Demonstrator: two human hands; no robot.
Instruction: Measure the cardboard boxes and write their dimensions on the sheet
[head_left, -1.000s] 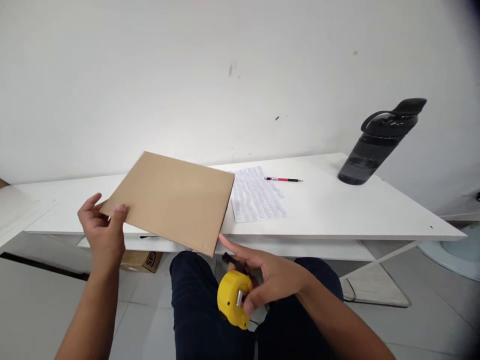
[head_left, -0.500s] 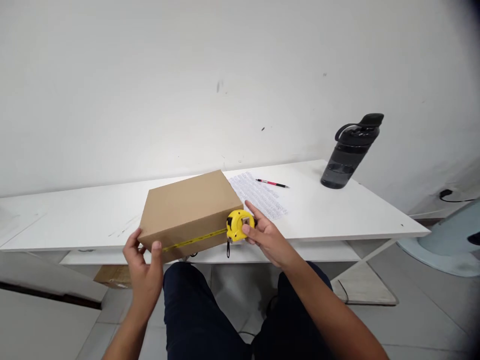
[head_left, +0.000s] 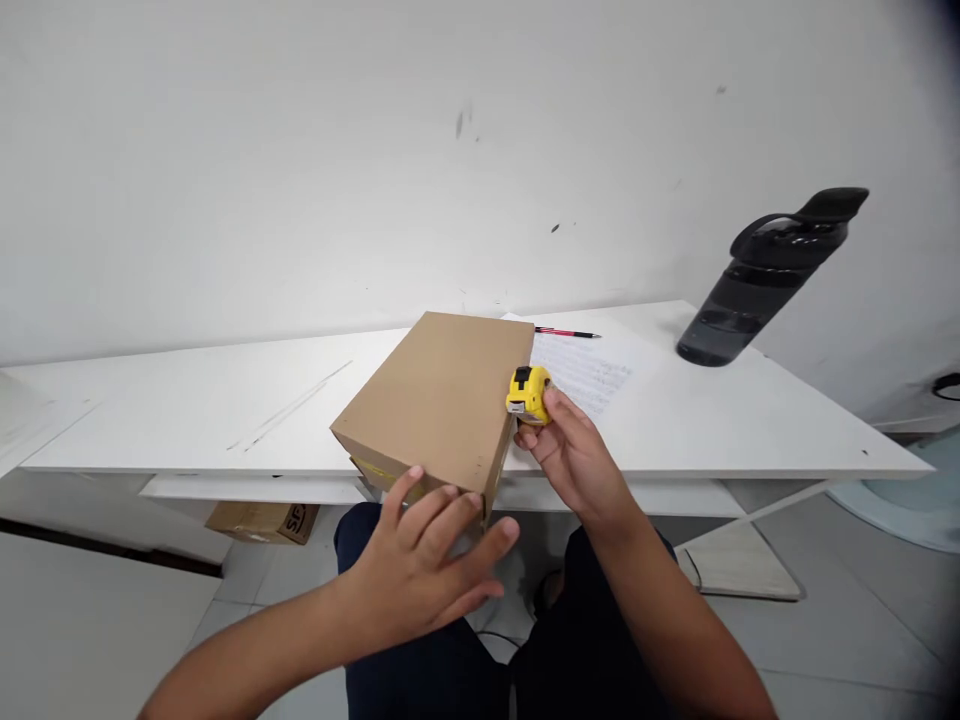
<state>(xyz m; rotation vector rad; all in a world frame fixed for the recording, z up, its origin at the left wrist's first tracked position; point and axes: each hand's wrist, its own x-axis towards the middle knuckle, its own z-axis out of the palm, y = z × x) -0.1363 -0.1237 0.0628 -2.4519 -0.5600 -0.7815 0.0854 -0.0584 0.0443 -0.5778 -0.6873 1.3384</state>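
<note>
A plain brown cardboard box [head_left: 442, 400] rests on the front edge of the white table [head_left: 187, 410], turned with one corner toward me. My left hand [head_left: 424, 570] covers the box's near corner with fingers spread and curled over it. My right hand [head_left: 574, 455] pinches a yellow tape measure [head_left: 529, 394] against the box's right side. A strip of yellow tape shows under the box's near-left edge.
A printed sheet [head_left: 585, 370] and a red-and-black pen [head_left: 566, 332] lie right of the box. A dark water bottle [head_left: 765, 280] stands at the far right. Under the table sits a cardboard carton [head_left: 262, 520]. My dark-trousered legs fill the bottom centre.
The box has been turned so a corner faces me. My left hand moved from its left corner to the near corner. My right hand carried the tape measure along the right side, farther back.
</note>
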